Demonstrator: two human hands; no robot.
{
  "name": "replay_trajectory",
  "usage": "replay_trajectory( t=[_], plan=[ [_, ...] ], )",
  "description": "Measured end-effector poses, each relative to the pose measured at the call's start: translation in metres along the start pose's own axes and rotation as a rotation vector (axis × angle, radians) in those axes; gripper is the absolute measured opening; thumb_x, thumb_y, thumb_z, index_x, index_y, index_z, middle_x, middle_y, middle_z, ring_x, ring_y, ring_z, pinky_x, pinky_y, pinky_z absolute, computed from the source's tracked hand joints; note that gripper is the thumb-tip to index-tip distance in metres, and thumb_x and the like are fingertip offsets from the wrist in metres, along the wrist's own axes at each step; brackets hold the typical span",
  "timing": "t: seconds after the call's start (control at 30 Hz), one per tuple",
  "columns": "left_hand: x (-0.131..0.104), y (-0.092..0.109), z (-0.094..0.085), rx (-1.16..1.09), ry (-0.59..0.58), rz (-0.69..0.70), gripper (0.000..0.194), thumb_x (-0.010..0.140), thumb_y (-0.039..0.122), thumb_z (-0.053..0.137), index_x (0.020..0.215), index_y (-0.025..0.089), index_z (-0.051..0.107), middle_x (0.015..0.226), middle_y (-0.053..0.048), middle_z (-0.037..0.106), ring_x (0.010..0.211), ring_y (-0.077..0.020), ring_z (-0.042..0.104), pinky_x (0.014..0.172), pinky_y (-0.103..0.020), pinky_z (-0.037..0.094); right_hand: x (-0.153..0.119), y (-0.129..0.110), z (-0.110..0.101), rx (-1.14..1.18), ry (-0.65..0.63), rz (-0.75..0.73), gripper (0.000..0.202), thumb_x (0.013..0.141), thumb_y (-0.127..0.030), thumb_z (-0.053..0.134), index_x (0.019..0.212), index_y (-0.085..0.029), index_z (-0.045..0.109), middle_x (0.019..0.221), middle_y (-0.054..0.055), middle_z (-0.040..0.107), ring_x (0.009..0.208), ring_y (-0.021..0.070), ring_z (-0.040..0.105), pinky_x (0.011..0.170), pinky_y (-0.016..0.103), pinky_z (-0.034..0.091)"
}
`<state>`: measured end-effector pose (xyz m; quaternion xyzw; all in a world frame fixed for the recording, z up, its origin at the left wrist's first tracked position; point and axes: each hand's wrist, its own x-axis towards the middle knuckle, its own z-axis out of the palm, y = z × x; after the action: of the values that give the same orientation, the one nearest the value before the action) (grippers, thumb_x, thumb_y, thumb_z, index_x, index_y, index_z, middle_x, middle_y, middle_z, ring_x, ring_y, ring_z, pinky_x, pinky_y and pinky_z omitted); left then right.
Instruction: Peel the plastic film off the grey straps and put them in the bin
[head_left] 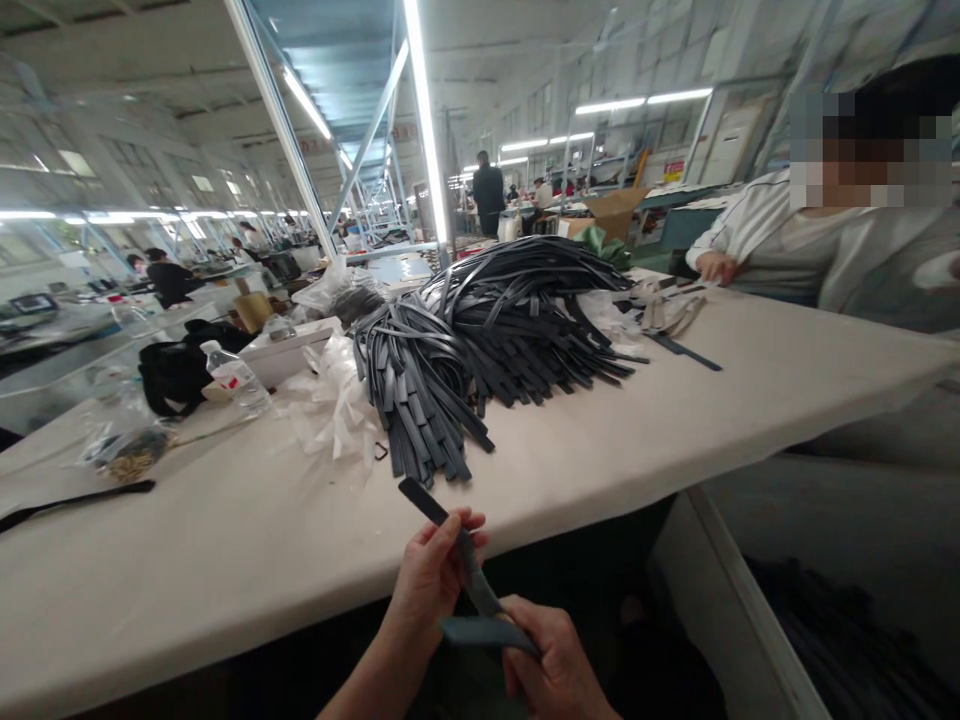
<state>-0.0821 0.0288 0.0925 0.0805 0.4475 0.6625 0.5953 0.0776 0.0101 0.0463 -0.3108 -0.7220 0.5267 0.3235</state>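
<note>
A dark flat strap (pixel 474 572) runs between my two hands at the front edge of the table. My left hand (pixel 435 560) pinches it below its far end, thumb on top. Lower and to the right, my right hand (pixel 551 650) is closed around the strap, and a bent-over length sticks out to the left of the fist. Just beyond my hands, a large heap of black straps (pixel 517 330) lies on the table, their cut ends fanned toward me. A small dark buckle-like ring (pixel 381 451) rests left of the heap.
The pale table (pixel 600 460) spans the view. On its left are crumpled white plastic (pixel 337 400), a water bottle (pixel 236 378), a bag of small brass-coloured parts (pixel 131 450) and a loose black strap (pixel 75 502). A co-worker (pixel 862 230) sits at the right, above a bin (pixel 735 600) with dark straps.
</note>
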Motion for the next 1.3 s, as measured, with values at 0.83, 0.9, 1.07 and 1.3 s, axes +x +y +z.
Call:
replay_trajectory(
  t=[0.83, 0.9, 1.07, 1.3],
  plan=[
    [0.053, 0.070, -0.024, 0.006, 0.134, 0.577, 0.033, 0.064, 0.037, 0.085, 0.081, 0.014, 0.070, 0.069, -0.001, 0.074, 0.058, -0.0126, 0.068, 0.063, -0.025, 0.054, -0.072, -0.015, -0.081, 0.769, -0.266, 0.436, 0.055, 0.078, -0.070, 0.063, 0.074, -0.015, 0.067, 0.070, 0.016, 0.075, 0.048, 0.0177, 0.066, 0.044, 0.021, 0.045],
    [0.054, 0.068, -0.027, 0.007, 0.154, 0.564, 0.029, 0.066, 0.034, 0.084, 0.081, 0.014, 0.070, 0.069, -0.001, 0.074, 0.057, -0.0121, 0.068, 0.062, -0.024, 0.054, -0.076, -0.008, -0.083, 0.983, -0.090, 0.440, 0.051, 0.075, -0.070, 0.065, 0.067, -0.020, 0.059, 0.050, 0.008, 0.068, 0.027, 0.0129, 0.051, 0.031, 0.018, 0.035],
    [0.042, 0.049, -0.027, 0.127, 0.128, 0.481, 0.044, 0.059, 0.041, 0.087, 0.089, 0.013, 0.071, 0.070, -0.002, 0.075, 0.059, -0.0136, 0.069, 0.064, -0.025, 0.057, -0.052, -0.010, -0.092, 1.150, 0.453, 0.278, 0.031, 0.081, -0.053, 0.059, 0.071, -0.024, 0.064, 0.041, -0.009, 0.060, 0.021, -0.0008, -0.008, 0.022, 0.015, 0.009],
    [0.026, 0.004, -0.006, 0.284, -0.092, 0.299, 0.053, 0.065, 0.050, 0.083, 0.104, 0.016, 0.068, 0.079, -0.005, 0.076, 0.063, -0.0157, 0.070, 0.062, -0.026, 0.056, -0.004, -0.024, -0.064, 0.776, 0.249, 0.230, 0.039, 0.079, -0.053, 0.068, 0.095, -0.017, 0.069, 0.076, 0.007, 0.077, 0.032, 0.0019, 0.019, 0.040, 0.022, 0.040]
  ],
)
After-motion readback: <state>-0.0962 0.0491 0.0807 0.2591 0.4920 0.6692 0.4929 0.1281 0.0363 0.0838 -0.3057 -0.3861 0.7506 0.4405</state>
